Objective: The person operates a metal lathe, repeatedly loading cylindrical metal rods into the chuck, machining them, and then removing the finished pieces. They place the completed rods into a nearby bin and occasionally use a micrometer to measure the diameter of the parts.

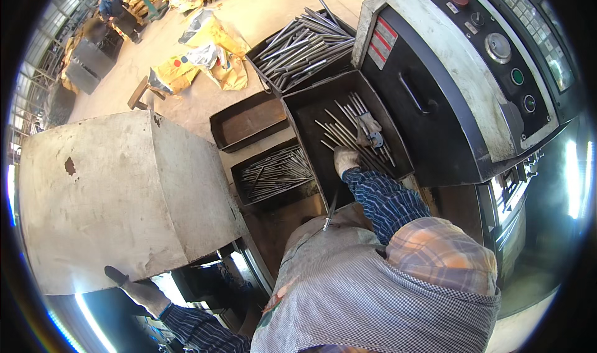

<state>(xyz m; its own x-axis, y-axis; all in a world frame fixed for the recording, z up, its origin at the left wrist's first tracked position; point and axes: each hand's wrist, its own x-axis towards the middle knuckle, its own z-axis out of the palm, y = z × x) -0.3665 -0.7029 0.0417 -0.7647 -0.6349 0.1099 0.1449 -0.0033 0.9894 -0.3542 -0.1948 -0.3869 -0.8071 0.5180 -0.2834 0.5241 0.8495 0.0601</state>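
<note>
My right hand (346,161), in a pale work glove, reaches into a dark metal tray (305,114). Its fingers are curled at the near ends of thin metal rods (339,131) that lie side by side; the fingertips are partly hidden. On top of the rods rests a grey and blue micrometer-like tool (371,131). Out to the left, my gloved left hand (144,294) is at the lower edge of a worn off-white machine cover (106,191). A dark fingertip stretches up against the cover, and nothing shows in that hand.
Thick rods fill a far bin (305,45); short pins lie in a lower bin (277,174). A rusty shallow tray (249,122) sits between. A machine with a black door (410,73) and control panel (497,45) stands right. Yellow sacks (214,58) and a person (117,17) are farther off.
</note>
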